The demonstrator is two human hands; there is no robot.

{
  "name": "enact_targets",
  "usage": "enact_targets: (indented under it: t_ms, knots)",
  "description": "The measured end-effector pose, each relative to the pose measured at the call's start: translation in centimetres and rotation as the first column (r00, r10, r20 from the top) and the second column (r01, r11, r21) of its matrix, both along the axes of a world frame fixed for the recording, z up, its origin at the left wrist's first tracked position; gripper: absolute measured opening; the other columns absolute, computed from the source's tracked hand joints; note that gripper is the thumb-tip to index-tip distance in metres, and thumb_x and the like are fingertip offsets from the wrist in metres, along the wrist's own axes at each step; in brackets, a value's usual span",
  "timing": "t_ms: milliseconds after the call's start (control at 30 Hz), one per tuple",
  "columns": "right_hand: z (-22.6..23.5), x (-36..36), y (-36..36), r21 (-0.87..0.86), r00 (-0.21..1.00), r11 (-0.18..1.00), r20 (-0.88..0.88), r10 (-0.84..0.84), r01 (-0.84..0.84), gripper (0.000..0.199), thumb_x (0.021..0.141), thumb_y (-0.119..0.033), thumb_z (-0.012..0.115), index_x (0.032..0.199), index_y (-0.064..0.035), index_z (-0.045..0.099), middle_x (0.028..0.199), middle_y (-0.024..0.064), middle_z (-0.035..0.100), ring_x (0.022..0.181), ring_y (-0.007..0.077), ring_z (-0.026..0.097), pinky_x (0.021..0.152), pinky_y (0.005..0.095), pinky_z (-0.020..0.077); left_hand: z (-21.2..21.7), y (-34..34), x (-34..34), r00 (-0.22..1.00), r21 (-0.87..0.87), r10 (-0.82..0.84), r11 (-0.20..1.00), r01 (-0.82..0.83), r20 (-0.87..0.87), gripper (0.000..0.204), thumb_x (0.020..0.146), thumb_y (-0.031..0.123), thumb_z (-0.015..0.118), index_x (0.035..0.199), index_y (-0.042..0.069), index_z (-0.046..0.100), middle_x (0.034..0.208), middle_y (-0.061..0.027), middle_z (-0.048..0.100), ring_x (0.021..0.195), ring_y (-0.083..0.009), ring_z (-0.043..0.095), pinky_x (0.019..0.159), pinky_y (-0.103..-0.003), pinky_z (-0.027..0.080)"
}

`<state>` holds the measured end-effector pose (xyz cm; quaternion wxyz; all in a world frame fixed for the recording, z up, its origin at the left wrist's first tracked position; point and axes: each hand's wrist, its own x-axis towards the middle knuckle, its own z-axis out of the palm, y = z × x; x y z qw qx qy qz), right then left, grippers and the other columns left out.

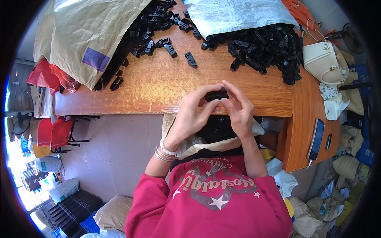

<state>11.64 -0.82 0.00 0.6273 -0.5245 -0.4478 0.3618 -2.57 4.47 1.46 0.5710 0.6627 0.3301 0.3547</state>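
Close to the near edge of the wooden table, a small black plastic part (216, 95) is pinched between my two hands. My left hand (193, 113) curls in from the left, thumb below the part and fingers above. Facing it, my right hand (240, 115) closes on the part's right end with thumb and fingertips. Fingers cover some of the part. Below my hands an open bag (222, 147) in my lap contains black pieces. Similar loose parts lie farther off, among them one single black part (191, 60) on the tabletop.
A large heap of black parts (264, 49) spills from a white sack (242, 18) at the far right. Another heap lies beside a tan sack (85, 29) at left. Right of the table are a cream handbag (325, 61) and a phone (316, 139); a red chair (53, 133) stands left.
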Motion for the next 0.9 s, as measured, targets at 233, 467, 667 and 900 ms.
enact_targets:
  t_ms: [233, 467, 667, 900]
  knots:
    - [0.3, 2.2, 0.0, 0.010, 0.985, 0.985, 0.022, 0.174, -0.174, 0.019, 0.087, -0.003, 0.063, 0.104, 0.0009, 0.065, 0.100, 0.0089, 0.064, 0.091, 0.0176, 0.061, 0.082, 0.0262, 0.0468, 0.7, 0.0, 0.1, 0.995, 0.073, 0.055, 0.996, -0.050, -0.080, 0.036, 0.082, 0.010, 0.069, 0.114, 0.001, 0.056, 0.084, -0.0114, 0.067, 0.069, -0.0153, 0.063, 0.061, -0.028, 0.050]
    - [-0.9, 5.7, 4.2, 0.069, 0.789, 0.991, 0.600, -0.131, 0.113, 0.022, 0.086, 0.002, 0.056, 0.105, -0.0014, 0.067, 0.086, 0.0122, 0.062, 0.078, 0.0227, 0.060, 0.067, 0.0330, 0.0486, -2.4, 8.5, 0.4, 0.677, 0.456, 0.617, 0.775, -0.437, -0.400, 0.043, 0.079, 0.039, 0.074, 0.086, -0.001, 0.062, 0.073, -0.0120, 0.064, 0.063, -0.0248, 0.062, 0.060, -0.035, 0.048]
    - [-2.2, 6.7, 7.1, 0.133, 0.341, 0.974, 0.920, -0.190, 0.184, 0.034, 0.079, 0.006, 0.059, 0.110, -0.0052, 0.067, 0.081, 0.0118, 0.050, 0.080, 0.0272, 0.055, 0.073, 0.0386, 0.0468, -2.9, 8.8, 1.4, 0.717, 0.617, 0.572, 0.745, -0.252, -0.398, 0.018, 0.082, 0.013, 0.060, 0.098, 0.004, 0.059, 0.088, -0.0147, 0.065, 0.077, -0.0332, 0.064, 0.066, -0.041, 0.048]
    - [1.0, 4.0, 3.5, -0.002, 0.844, 1.000, 0.535, -0.014, 0.018, 0.024, 0.081, 0.000, 0.066, 0.105, 0.0028, 0.064, 0.094, 0.0147, 0.062, 0.076, 0.0237, 0.062, 0.065, 0.0308, 0.0517, -1.1, 5.6, 0.0, 0.997, -0.436, -0.059, 0.897, 0.076, 0.054, 0.022, 0.091, 0.002, 0.054, 0.110, -0.007, 0.061, 0.089, -0.0137, 0.067, 0.064, -0.0176, 0.068, 0.051, -0.024, 0.054]
